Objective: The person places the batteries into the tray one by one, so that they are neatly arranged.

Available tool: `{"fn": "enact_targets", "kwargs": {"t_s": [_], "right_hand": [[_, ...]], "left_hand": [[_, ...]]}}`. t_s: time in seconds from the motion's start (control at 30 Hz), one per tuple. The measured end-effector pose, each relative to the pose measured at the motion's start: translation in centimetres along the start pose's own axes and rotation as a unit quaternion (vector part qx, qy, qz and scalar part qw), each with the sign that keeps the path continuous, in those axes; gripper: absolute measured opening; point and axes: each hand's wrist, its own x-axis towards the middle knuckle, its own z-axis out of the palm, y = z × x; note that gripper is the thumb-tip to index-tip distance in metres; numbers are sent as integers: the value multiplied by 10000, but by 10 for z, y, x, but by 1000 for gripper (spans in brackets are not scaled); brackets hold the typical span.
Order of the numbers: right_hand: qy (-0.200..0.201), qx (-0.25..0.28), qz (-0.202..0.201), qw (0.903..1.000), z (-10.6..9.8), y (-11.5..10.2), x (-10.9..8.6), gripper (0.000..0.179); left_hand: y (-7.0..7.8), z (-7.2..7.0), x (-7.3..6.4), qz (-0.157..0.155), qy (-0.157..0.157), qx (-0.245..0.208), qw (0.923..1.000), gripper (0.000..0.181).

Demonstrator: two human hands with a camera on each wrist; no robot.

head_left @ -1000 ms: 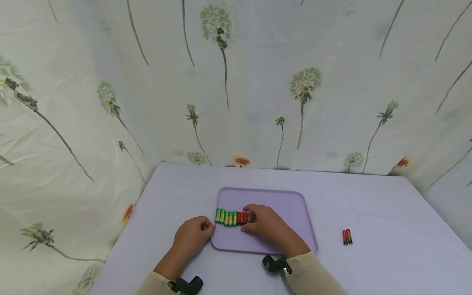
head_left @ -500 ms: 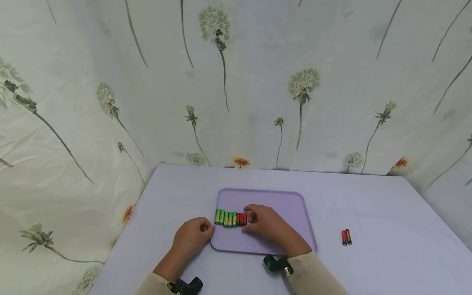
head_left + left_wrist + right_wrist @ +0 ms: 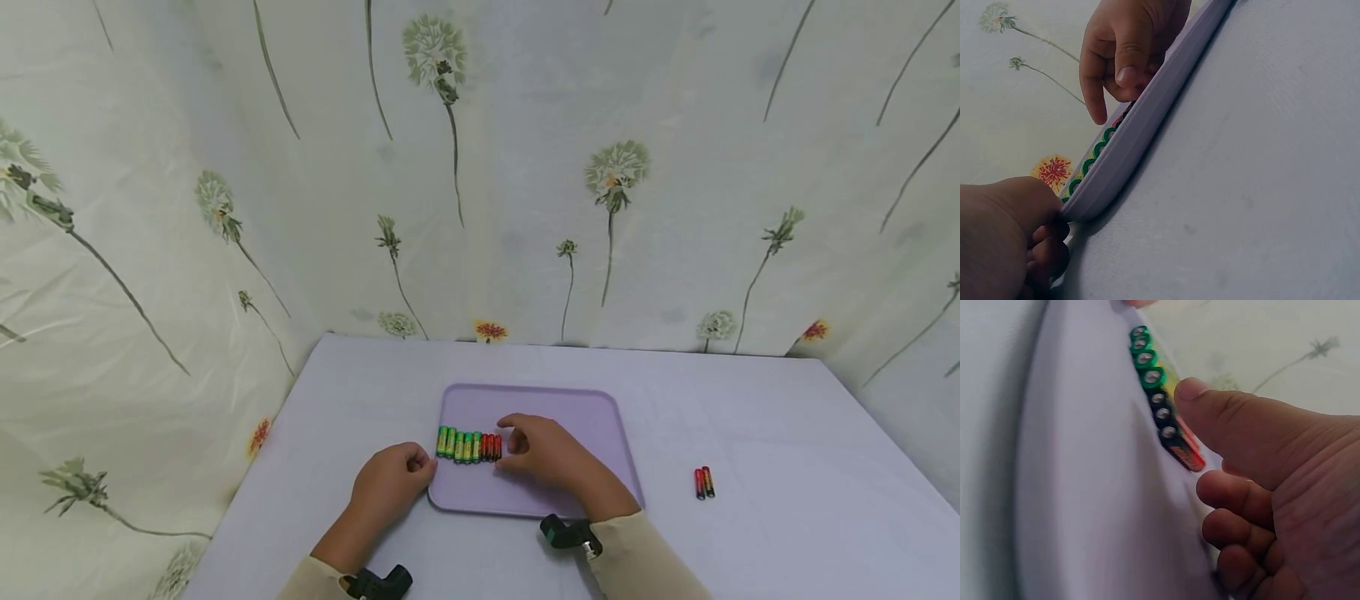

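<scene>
On the lilac tray (image 3: 570, 408), several green batteries (image 3: 459, 447) lie side by side in a row. Three red batteries (image 3: 491, 447) continue that row on its right. My right hand (image 3: 551, 454) hovers beside the last red one, thumb and forefinger spread apart with nothing between them; in the right wrist view the thumb is close to the red batteries (image 3: 1192, 456) and the other fingers are loosely bent. At the tray's left edge, my left hand (image 3: 393, 481) pinches the rim, thumb on the tray wall (image 3: 1125, 153) and fingers curled below in the left wrist view.
Two more red and black batteries (image 3: 704, 482) lie on the white-covered table (image 3: 780, 433) to the right of the tray. Behind and to the left hangs a pale cloth (image 3: 517, 200) printed with dandelions. Each wrist wears a black camera mount (image 3: 570, 533).
My right hand has drawn very slightly to the right, away from the last red battery. The left hand keeps its place at the tray edge, and the row of batteries stays put.
</scene>
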Motion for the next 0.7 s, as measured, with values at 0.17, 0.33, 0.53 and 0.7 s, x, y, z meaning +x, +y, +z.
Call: {"fn": "enact_targets", "kwargs": {"t_s": [0.17, 0.33, 0.53, 0.7], "right_hand": [[93, 23, 189, 9998, -8, 0, -1, 62], [216, 61, 312, 9993, -22, 2, -5, 60], [478, 17, 411, 9980, -43, 9, -19, 56], [502, -86, 410, 9979, -57, 20, -34, 55]], "left_hand": [[0, -1, -1, -2, 6, 22, 10000, 24], [0, -1, 0, -4, -1, -1, 10000, 24], [0, 0, 0, 10, -11, -5, 10000, 24], [0, 0, -1, 25, 4, 37, 10000, 24]]}}
